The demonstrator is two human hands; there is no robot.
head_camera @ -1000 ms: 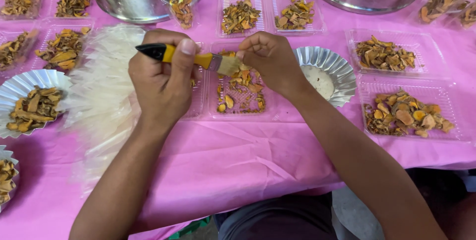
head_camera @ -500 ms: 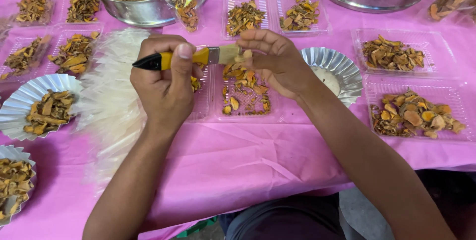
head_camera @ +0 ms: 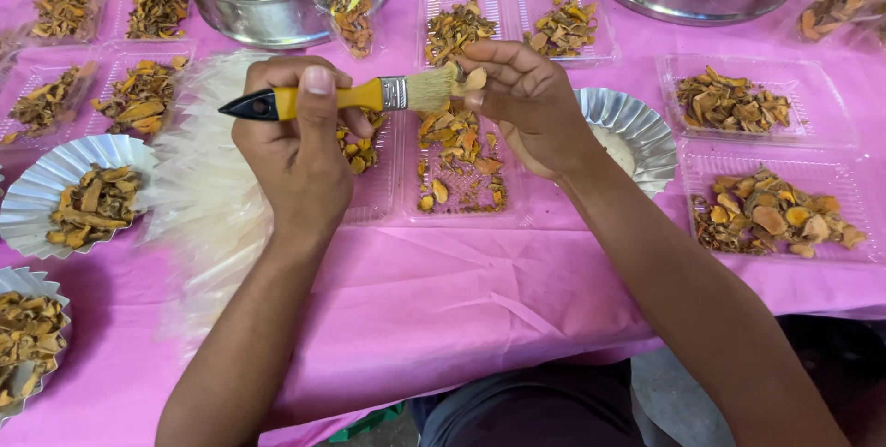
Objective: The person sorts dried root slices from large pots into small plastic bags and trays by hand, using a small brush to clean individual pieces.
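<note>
Head view: my left hand (head_camera: 300,147) is wrapped tight around a paintbrush (head_camera: 346,96) with a glossy yellow and black handle, metal ferrule and pale bristles, held level. Its bristles touch a small tan root slice (head_camera: 476,79) pinched in my right hand (head_camera: 526,101) fingertips. Both hover over a clear ribbed plastic tray (head_camera: 461,166) of orange dried slices on the pink tabletop (head_camera: 443,309). Just right of that hand sits a crinkled foil dish (head_camera: 637,129). A fanned stack of clear bags (head_camera: 208,198) lies left. Steel bowls (head_camera: 277,13) stand at the far edge.
</note>
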